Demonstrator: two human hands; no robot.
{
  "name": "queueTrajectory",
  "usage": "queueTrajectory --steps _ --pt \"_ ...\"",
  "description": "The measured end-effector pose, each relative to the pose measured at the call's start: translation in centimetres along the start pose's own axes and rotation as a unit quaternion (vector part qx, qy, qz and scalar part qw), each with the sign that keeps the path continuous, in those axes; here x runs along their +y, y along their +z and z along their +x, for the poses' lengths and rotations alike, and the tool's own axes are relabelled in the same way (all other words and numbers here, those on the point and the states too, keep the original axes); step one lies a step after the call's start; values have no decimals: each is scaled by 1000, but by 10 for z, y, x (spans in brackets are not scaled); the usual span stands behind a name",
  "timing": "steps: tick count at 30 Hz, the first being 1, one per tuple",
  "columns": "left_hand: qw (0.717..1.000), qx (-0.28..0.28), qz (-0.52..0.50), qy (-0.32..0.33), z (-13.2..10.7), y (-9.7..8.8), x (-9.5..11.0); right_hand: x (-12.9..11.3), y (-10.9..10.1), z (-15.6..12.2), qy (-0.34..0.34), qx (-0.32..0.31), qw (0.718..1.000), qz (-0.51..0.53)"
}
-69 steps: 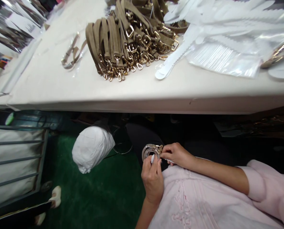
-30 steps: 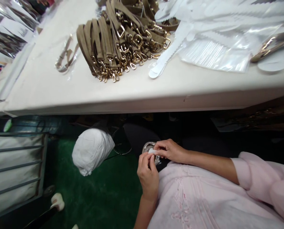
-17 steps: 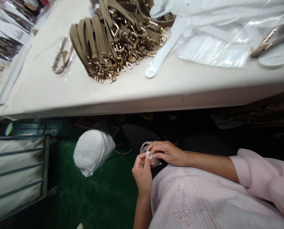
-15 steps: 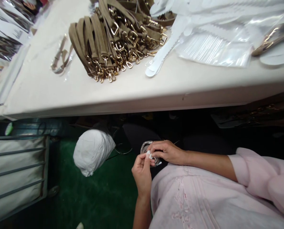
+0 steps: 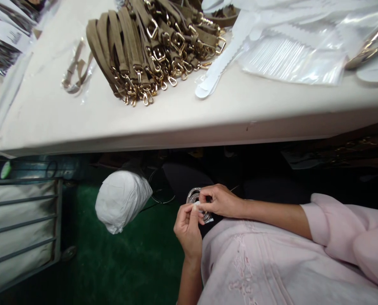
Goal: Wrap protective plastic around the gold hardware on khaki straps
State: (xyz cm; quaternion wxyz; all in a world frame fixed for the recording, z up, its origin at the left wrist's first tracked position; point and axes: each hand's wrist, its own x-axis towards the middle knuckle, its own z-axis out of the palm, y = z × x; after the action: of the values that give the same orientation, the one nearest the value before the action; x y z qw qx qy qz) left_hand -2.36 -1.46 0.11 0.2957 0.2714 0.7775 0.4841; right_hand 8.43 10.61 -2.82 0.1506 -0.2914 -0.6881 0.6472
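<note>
Above my lap, my left hand [image 5: 188, 226] pinches a small white piece [image 5: 197, 203] between thumb and fingertips. My right hand [image 5: 219, 201] meets it from the right, its thumb and forefinger closed at the same piece. Fingers partly cover the piece, so its kind does not show. Just behind and below both hands lies a shiny coiled bundle [image 5: 193, 194], which looks wrapped in clear plastic. The hands hide much of the coil.
On the cream-covered table [image 5: 163, 120] lie a pile of olive-brown straps [image 5: 125, 51] with gold clasps, a bagged strap [image 5: 77, 72], white strips [image 5: 212, 82] and a clear plastic bag [image 5: 293, 59]. Below stand a white cloth-covered round object [image 5: 122, 201] and a wheeled cart [image 5: 20, 237].
The right hand's fingertips have closed in over the white piece, which shows less than before. The table things appear slightly shifted as the view moved.
</note>
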Motion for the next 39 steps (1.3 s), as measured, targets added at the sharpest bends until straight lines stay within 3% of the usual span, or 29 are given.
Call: queueTrajectory --steps 3,6,8,12,16,18,20,22,24,26,28,31,35,39 --pt "995 6 46 90 -3 2 -3 0 4 -1 36 11 999 25" --pt "981 28 98 164 -8 6 -5 6 7 -1 26 13 997 70" --pt "980 51 102 161 -10 9 -6 10 8 -2 6 3 996 88" --pt "992 80 59 74 -7 13 -7 13 9 -3 -16 -6 996 85" --pt "986 82 87 119 -5 12 -3 8 12 0 -9 23 1000 17" --pt "974 63 116 187 -10 14 1 7 14 4 8 54 998 -33" --pt "952 -12 128 276 -18 17 5 9 16 7 32 85 994 -61" --pt "936 -96 121 315 -24 20 7 13 16 8 37 87 994 -58" --pt "948 -93 114 284 -23 18 7 16 17 5 8 67 997 -45" --pt "959 -18 140 244 -15 12 6 16 17 1 -28 57 997 -42" --pt "947 18 195 255 -4 3 5 16 17 -3 -60 52 996 -46" --pt "928 -14 255 272 9 -6 5 19 18 -6 -109 40 992 -49" --pt "928 -38 267 258 15 -10 1 25 20 -6 -169 36 984 -50" --pt "935 -99 252 229 16 -16 3 28 18 -7 -188 42 980 -56"
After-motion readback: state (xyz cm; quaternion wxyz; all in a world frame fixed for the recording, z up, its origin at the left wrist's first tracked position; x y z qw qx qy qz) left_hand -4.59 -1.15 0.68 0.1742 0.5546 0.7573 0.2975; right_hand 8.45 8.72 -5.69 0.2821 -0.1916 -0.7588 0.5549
